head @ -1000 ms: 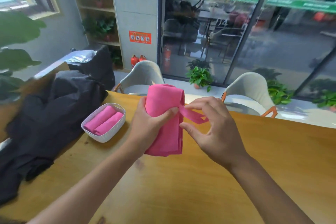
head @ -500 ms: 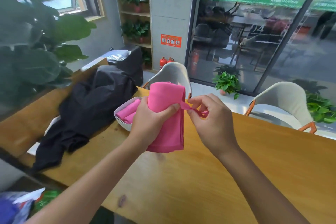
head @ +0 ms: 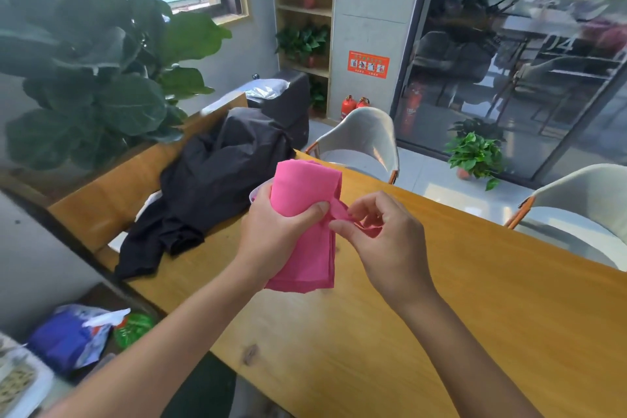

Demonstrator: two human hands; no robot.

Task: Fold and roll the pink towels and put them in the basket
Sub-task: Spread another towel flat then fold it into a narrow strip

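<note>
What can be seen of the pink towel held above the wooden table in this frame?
The pink towel is a bright, plain, soft-looking cloth folded into a long, narrow bundle of several layers, held roughly upright above the wooden table. Its top is rounded over and its lower edges hang in a stack. The left hand grips its middle, thumb across the front. The right hand pinches a loose strip sticking out to the side. It hides most of the white basket behind it.
</note>
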